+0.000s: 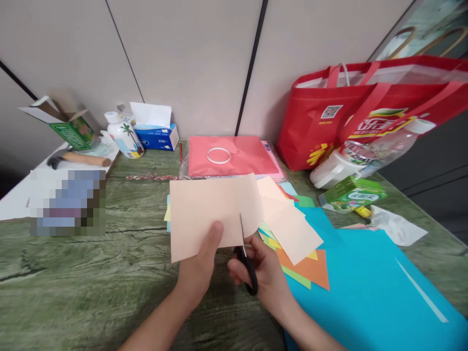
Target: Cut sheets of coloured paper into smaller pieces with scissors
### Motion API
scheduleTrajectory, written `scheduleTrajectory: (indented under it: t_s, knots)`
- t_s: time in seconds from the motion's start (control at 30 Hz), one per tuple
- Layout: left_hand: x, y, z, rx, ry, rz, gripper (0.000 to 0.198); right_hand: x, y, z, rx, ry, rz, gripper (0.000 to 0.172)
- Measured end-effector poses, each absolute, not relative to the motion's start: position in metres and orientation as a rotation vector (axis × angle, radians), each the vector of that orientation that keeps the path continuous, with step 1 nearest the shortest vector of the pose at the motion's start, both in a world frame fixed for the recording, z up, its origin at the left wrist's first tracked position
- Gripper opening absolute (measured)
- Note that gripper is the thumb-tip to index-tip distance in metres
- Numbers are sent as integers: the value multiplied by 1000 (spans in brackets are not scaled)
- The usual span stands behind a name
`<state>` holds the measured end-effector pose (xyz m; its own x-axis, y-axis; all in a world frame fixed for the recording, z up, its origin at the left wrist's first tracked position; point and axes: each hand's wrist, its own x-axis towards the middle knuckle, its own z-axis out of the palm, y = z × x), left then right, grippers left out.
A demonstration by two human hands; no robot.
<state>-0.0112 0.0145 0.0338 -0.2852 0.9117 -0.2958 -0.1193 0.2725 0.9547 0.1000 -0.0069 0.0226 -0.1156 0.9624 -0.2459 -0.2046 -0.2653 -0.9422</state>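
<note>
My left hand point(200, 265) grips a pale peach sheet of paper point(204, 209) from below, its thumb lying on top and the other fingers hidden underneath. In my right hand point(265, 270) is a pair of black-handled scissors point(250, 270). Their blades meet the sheet's lower edge, with one blade showing over the paper and a cut running up from it. Right of the cut, the paper bends and curls. Loose peach sheets point(292, 222) and an orange piece of paper point(307, 268) lie beside my right hand on a large blue sheet point(358, 273).
Behind the paper, a silver ring point(219, 155) rests on a red paper pack point(241, 168). A red bag point(310, 117), white mug point(334, 168) and green carton point(354, 195) stand right. A tissue box point(157, 137), white bottle point(124, 136) and hammer-like tool point(86, 159) are left.
</note>
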Motion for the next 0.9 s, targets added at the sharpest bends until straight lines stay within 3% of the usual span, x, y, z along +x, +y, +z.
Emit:
scheduleTrajectory:
  t_s: [0.27,0.43,0.9]
  knots:
    - [-7,14,27,786,1488,1250,45,99,-6,21,-1066,-953,1497,49]
    - [-6,13,28,779,1547,1262,48,101,-5,18,-1106,-995,1470,35]
    - [-4,10,34,801,1658,1199,46,101,-3,21,-1141,-971,1413,33]
